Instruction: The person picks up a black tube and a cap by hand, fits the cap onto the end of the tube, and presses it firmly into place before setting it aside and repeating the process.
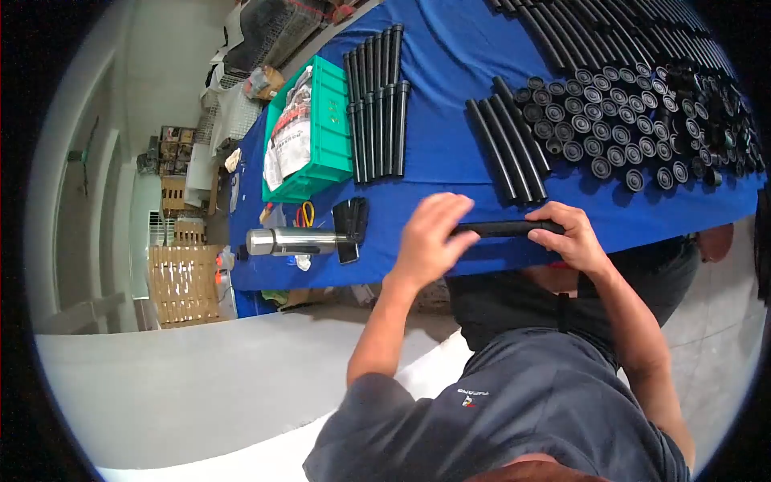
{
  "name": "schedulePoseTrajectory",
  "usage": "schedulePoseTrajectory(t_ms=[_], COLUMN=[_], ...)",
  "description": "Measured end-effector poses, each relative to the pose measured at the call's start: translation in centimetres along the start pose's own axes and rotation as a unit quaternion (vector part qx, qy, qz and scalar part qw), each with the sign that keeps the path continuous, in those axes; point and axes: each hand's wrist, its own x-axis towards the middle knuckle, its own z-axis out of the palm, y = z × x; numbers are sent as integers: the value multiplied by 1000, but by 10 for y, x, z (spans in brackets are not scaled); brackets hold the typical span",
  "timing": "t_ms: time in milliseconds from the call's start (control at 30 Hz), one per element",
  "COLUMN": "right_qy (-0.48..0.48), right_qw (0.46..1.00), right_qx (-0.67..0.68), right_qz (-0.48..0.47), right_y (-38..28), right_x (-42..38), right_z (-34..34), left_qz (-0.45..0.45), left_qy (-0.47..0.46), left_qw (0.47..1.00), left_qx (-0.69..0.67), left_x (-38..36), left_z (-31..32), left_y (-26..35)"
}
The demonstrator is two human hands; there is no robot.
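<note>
A short black tube [504, 229] lies crosswise near the table's front edge. My right hand [569, 235] is closed round its right end, thumb below and fingers above. My left hand [432, 238] is at the tube's left end, slightly blurred, its thumb and fingers apart on either side of that end. Just beyond the tube, several loose black tubes [507, 149] lie side by side. To their right are many round black caps [598, 112] with ringed faces, spread in a cluster.
A blue cloth [438, 104] covers the table. Capped black tubes [377, 132] lie in rows beside a green crate [328, 132] with a printed bag [289, 140]. Nearer left are a steel flask [293, 241], a black object [350, 229] and yellow-handled scissors [304, 214]. More tubes [610, 32] fill the far right.
</note>
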Motion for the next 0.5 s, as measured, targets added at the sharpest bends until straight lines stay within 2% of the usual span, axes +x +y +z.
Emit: schedulePoseTrajectory(t_ms=[67, 100, 133, 233, 300, 333, 367, 433, 500], right_qy=[-24, -39, -52, -32, -101, -138, -215, -384, -487], right_qw=[1000, 998, 997, 965, 968, 967, 968, 923, 868], right_qx=[1, 10, 21, 238, 207, 190, 96, 7, -54], right_qz=[18, 39, 59, 108, 102, 100, 88, 31, -79], right_y=[-2, -1, -1, -23, -23, -24, -34, -46, -38], right_x=[0, 0, 0, -5, -6, -6, -1, 15, 29], right_z=[-5, -8, -10, -9, -16, -20, -18, 5, 48], left_qz=[30, -6, -6, -29, -94, -184, -224, -213, -236], left_qy=[-73, -123, -119, -108, -54, -28, 8, 78, 116], left_qw=[997, 992, 993, 990, 990, 975, 967, 970, 963], left_qx=[8, -13, -25, -81, -89, -121, -117, -84, -58], left_x=[2, -1, -2, -3, -4, -1, 8, 31, 73], left_z=[14, 18, 20, 7, -20, -32, -45, -58, -64], left_y=[12, 12, 11, 3, -15, -25, -36, -80, -117])
